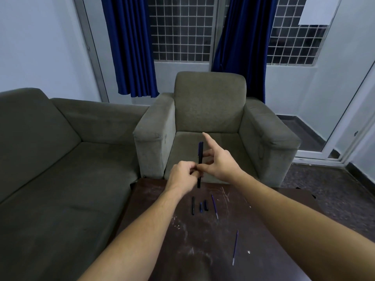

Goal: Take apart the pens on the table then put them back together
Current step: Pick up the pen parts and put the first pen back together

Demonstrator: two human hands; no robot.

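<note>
1. Nearest me, the left forearm (142, 230) and right forearm (294, 224) come in low and meet over the far edge of the table (274, 209), a dark, scuffed top streaked with pale scratches.
2. Between them, toward the near right of the table, a thin blue refill (235, 247) lies loose, its long axis running roughly near to far.
3. Further in, near the middle, I see a slim black barrel (193, 205), two short pieces (201, 207) side by side, and a second refill (214, 206), all roughly parallel and apart from one another.
4. The pen (200, 153) is off the table, held almost upright. Its clipped end points up and away, and its lower end pokes out below the hands.
5. The left hand (183, 173) has its fingers curled round the lower half. The right hand (220, 165) pinches the pen just above with thumb and bent fingers, and its index finger sticks out straight.
6. The hands touch at the pen from opposite sides, so I judge the next move is a pull or twist along that upright axis. The plastic looks smooth and slick, so a slip is possible.
</note>
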